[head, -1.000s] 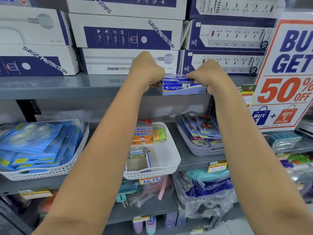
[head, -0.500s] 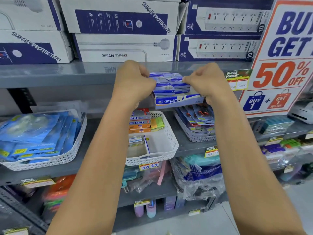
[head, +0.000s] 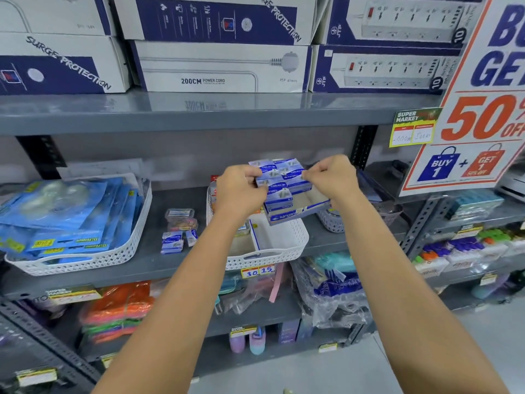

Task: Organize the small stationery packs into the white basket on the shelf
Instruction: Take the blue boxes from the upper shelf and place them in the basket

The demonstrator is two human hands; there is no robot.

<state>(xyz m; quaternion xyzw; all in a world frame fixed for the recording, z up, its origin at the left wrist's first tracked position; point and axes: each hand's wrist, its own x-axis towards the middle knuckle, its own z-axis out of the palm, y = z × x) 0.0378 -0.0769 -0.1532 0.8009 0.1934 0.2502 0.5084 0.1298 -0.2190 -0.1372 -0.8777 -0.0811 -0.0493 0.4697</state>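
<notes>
Both hands are closed on one item. The left hand [head: 241,191] and right hand [head: 331,177] clamp the opposite ends of an open blue-and-white carton [head: 297,207], holding it in the air directly above the white basket [head: 279,243]. The carton tilts, its front edge lower, and the small stationery packs [head: 279,177] sit in rows inside it, nearly filling it. Judgement: the two-handed grip keeps the loose packs from sliding out while the carton is positioned over the basket.

The basket stands at the front edge of the middle grey shelf [head: 159,263], partly filled at its back and bare at the front right. A few loose packs [head: 174,241] lie on the shelf just left of it. A second basket of blue sachets [head: 71,223] occupies the left end. Power-cord boxes [head: 221,66] fill the shelf above; a promotional sign [head: 480,109] hangs at the right.
</notes>
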